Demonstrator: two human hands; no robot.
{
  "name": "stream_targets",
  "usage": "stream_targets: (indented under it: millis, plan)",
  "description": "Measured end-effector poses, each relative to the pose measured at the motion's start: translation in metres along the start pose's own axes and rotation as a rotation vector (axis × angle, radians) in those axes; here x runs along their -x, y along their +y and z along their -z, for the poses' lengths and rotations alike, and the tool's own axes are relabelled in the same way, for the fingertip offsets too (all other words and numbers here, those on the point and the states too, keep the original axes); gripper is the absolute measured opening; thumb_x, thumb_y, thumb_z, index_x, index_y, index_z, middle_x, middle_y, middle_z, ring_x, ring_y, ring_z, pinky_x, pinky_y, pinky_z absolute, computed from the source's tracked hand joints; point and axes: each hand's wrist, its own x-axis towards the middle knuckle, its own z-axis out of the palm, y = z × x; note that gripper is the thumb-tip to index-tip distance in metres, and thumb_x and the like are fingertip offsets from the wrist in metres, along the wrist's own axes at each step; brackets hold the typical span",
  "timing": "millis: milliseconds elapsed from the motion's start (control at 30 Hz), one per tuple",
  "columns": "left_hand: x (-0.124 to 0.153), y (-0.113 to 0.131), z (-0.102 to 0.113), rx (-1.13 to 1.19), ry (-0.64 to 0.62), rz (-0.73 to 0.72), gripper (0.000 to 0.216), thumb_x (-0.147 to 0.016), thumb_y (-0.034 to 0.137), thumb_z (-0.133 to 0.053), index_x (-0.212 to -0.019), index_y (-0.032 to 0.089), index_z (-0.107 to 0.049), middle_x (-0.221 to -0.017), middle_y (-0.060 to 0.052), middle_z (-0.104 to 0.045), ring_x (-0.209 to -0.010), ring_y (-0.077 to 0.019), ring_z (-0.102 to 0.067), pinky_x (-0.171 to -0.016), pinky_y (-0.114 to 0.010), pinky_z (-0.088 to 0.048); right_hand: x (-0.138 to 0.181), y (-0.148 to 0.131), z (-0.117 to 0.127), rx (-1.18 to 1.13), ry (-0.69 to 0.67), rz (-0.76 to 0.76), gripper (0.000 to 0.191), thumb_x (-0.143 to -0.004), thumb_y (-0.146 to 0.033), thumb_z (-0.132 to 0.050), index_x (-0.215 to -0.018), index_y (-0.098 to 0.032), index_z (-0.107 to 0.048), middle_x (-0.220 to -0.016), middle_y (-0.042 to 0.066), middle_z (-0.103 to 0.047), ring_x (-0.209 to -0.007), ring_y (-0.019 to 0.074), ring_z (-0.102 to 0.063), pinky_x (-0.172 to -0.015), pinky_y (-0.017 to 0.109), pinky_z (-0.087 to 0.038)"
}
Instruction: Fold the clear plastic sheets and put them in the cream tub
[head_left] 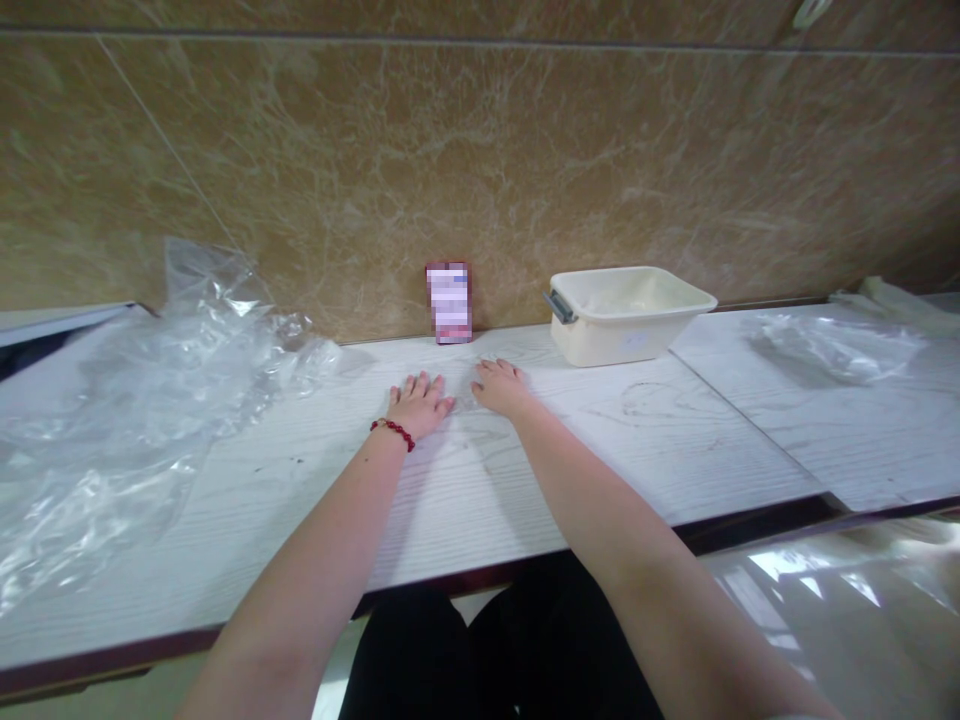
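Plainly, both hands lie flat on the white table (465,500), palms down and fingers spread, gripping nothing. The left hand (420,403), with a red bead bracelet (393,432) at the wrist, sits just beside the right hand (501,387). Their thumbs are near each other but apart, and it is too faint to tell whether a thin clear film lies between them. Nearest to them is a small upright box (448,302), standing at the back of the table against the brown marble wall (480,150), just beyond the fingertips and untouched; its face is blurred, so nothing on it can be read. Right of it sits a cream tub (626,312) with a grey handle (559,306), its inside only partly seen. Crumpled clear plastic sheeting (150,400) covers the table's left part and is cut off at the left edge. A second clear plastic piece (832,345) lies far right, hazy
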Motion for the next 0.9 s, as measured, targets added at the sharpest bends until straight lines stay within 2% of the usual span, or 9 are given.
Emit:
stream_targets:
  millis: [100,167,267,367,433,500,600,767,900]
  plan:
    - [0.001,-0.001,0.0,0.006,-0.009,0.004,0.061,-0.078,0.055,-0.018,-0.131,0.025,-0.019,-0.139,-0.008,-0.011,-0.125,-0.0282,-0.007,-0.096,-0.052,-0.008,0.003,-0.001,0.004,0.024,0.001,-0.028,0.042,-0.079,-0.034,-0.035,-0.118,-0.02,-0.042,-0.129,0.005,-0.034,-0.118,0.025,-0.024,-0.093,0.044,-0.021]
    - [0.001,-0.001,0.0,0.006,-0.012,0.009,0.061,-0.078,0.055,-0.018,-0.131,0.025,-0.019,-0.139,-0.008,-0.011,-0.125,-0.0283,-0.007,-0.096,-0.052,-0.008,0.005,-0.008,0.006,0.037,0.063,-0.029,0.04,-0.081,-0.031,-0.032,-0.117,-0.018,-0.043,-0.13,0.007,-0.033,-0.12,0.0244,-0.02,-0.094,0.044,-0.019]
    - [0.002,0.0,0.001,-0.013,-0.009,0.012,0.059,-0.078,0.053,-0.019,-0.131,0.025,-0.018,-0.139,-0.008,-0.011,-0.125,-0.0284,-0.007,-0.096,-0.052,-0.008,0.005,-0.027,0.003,0.021,0.17,0.08,0.042,-0.084,-0.029,-0.026,-0.122,-0.016,-0.037,-0.132,0.006,-0.03,-0.123,0.0198,-0.016,-0.097,0.038,-0.017]
    - [0.003,0.002,0.002,-0.057,-0.04,0.017,0.058,-0.08,0.046,-0.024,-0.132,0.023,-0.016,-0.139,-0.008,-0.009,-0.126,-0.0279,-0.006,-0.097,-0.05,-0.008,0.002,-0.047,-0.005,-0.004,0.091,0.218,0.043,-0.084,-0.022,-0.024,-0.125,-0.016,-0.033,-0.132,0.004,-0.029,-0.123,0.0165,-0.018,-0.098,0.034,-0.017]
    - [0.003,0.002,0.002,-0.068,-0.057,0.021,0.058,-0.08,0.044,-0.026,-0.132,0.022,-0.014,-0.139,-0.007,-0.008,-0.126,-0.0273,-0.005,-0.097,-0.05,-0.007,-0.001,-0.052,-0.012,-0.014,0.001,0.226,0.044,-0.082,-0.019,-0.025,-0.126,-0.014,-0.032,-0.132,0.005,-0.031,-0.122,0.0176,-0.022,-0.098,0.035,-0.017]
    - [0.003,0.001,0.002,-0.05,-0.055,0.022,0.059,-0.079,0.047,-0.023,-0.132,0.024,-0.013,-0.139,-0.006,-0.007,-0.126,-0.0269,-0.005,-0.097,-0.05,-0.007,-0.003,-0.05,-0.016,-0.021,-0.043,0.193,0.046,-0.081,-0.018,-0.025,-0.126,-0.013,-0.031,-0.13,0.007,-0.033,-0.121,0.0186,-0.024,-0.098,0.037,-0.018]
    - [0.001,-0.002,0.001,-0.014,-0.049,0.021,0.061,-0.077,0.055,-0.018,-0.131,0.028,-0.015,-0.14,-0.005,-0.008,-0.126,-0.0275,-0.005,-0.096,-0.051,-0.006,-0.004,-0.04,-0.018,-0.022,-0.036,0.149,0.046,-0.082,-0.021,-0.023,-0.127,-0.014,-0.03,-0.132,0.007,-0.03,-0.122,0.019,-0.022,-0.098,0.043,-0.016]
    - [0.002,-0.007,0.005,0.013,-0.07,0.053,0.065,-0.07,0.065,-0.019,-0.129,0.036,-0.016,-0.14,-0.003,-0.007,-0.125,-0.0307,-0.005,-0.092,-0.057,-0.005,-0.002,-0.029,-0.013,-0.007,-0.067,-0.008,0.049,-0.083,-0.036,-0.018,-0.129,-0.023,-0.024,-0.137,0.002,-0.017,-0.124,0.0222,-0.012,-0.094,0.057,-0.003]
    - [0.005,-0.014,0.011,0.011,-0.12,0.082,0.073,-0.066,0.07,-0.02,-0.13,0.034,-0.013,-0.14,-0.004,-0.002,-0.125,-0.0328,-0.002,-0.09,-0.061,-0.005,-0.002,-0.025,-0.009,0.008,-0.107,-0.177,0.057,-0.08,-0.049,-0.016,-0.132,-0.025,-0.017,-0.139,0.002,-0.009,-0.124,0.0285,-0.002,-0.087,0.063,0.006]
